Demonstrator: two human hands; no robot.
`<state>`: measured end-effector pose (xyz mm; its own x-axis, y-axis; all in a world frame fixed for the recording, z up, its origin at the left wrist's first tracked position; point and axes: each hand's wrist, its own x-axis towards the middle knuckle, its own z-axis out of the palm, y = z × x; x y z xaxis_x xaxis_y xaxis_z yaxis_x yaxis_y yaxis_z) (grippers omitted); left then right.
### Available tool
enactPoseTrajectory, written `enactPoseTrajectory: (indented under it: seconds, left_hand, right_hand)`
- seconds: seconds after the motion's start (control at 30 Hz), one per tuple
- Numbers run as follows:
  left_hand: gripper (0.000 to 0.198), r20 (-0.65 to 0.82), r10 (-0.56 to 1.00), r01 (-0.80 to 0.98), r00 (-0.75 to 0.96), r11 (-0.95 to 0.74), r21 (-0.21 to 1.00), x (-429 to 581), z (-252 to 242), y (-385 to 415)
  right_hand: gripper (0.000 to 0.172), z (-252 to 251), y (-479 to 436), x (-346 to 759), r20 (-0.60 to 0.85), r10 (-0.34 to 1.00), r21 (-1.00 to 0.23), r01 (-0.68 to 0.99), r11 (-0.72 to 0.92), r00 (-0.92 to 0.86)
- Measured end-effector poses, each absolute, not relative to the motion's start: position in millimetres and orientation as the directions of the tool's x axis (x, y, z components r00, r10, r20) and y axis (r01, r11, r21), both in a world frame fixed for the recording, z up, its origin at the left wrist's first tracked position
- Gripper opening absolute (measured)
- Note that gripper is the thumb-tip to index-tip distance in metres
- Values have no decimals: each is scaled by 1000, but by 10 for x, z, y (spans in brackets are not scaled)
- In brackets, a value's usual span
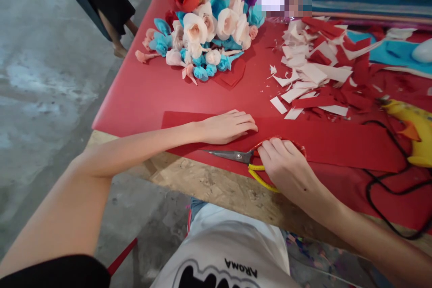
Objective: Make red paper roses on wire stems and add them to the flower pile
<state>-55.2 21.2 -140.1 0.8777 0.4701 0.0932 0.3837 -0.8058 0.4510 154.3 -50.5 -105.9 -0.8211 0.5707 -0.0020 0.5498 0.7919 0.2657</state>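
Note:
A long strip of red crepe paper lies along the front of the red-covered table. My left hand rests flat on the strip, fingers stretched out and holding nothing. Just right of it, my right hand is closed with bent fingers around the handles of a pair of scissors. The blades point left, lying along the strip's near edge. One yellow-wrapped handle loop shows below the hand; the fingers cover part of the handles.
Paper flowers in red, white and blue are heaped at the back. Red and white paper scraps lie at right. A black cord and a yellow object sit far right. Someone's foot shows beyond the table.

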Motion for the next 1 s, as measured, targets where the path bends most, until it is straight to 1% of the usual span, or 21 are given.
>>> enactPoseTrajectory:
  seconds: [0.07, 0.13, 0.17, 0.23, 0.33, 0.43, 0.5, 0.63, 0.8, 1.0]
  left_hand:
    - [28, 141, 471, 332, 871, -774, 539, -580, -1331, 216]
    - [27, 176, 471, 303, 865, -767, 565, -638, -1257, 208]
    - [26, 186, 468, 306, 864, -781, 545, -676, -1227, 199]
    - [25, 199, 446, 318, 873, -828, 461, -757, -1191, 168]
    - [24, 194, 396, 317, 897, -885, 341, -851, -1202, 112]
    - [26, 139, 377, 327, 916, -901, 286, -881, -1265, 68]
    - [28, 118, 369, 334, 922, -911, 240, -876, -1315, 50]
    - [28, 138, 356, 339, 924, -931, 133, -861, -1386, 28]
    - [27, 124, 357, 347, 926, -933, 95, -864, -1410, 10]
    - [27, 131, 353, 345, 926, -935, 82, -867, -1433, 8]
  right_hand:
    - [13, -1075, -528, 1548, -32, 576, 287, 545, 788, -817]
    - [12, -1090, -540, 1572, -57, 576, 288, 539, 791, -815]
    - [12, -1095, -543, 1593, -69, 579, 284, 540, 792, -812]
    - [12, -1102, -543, 1649, -90, 582, 268, 544, 795, -808]
    - [16, -1106, -546, 1767, -67, 568, 239, 540, 807, -820]
    - [24, -1119, -572, 1906, 0, 556, 225, 542, 810, -831]
    - [29, -1139, -611, 1991, 27, 560, 240, 549, 800, -828]
    - [34, -1195, -696, 2085, 34, 574, 256, 562, 786, -818]
    - [34, -1204, -678, 1982, 72, 568, 232, 568, 790, -820]
    - [23, -1108, -535, 1786, -35, 593, 157, 582, 798, -804]
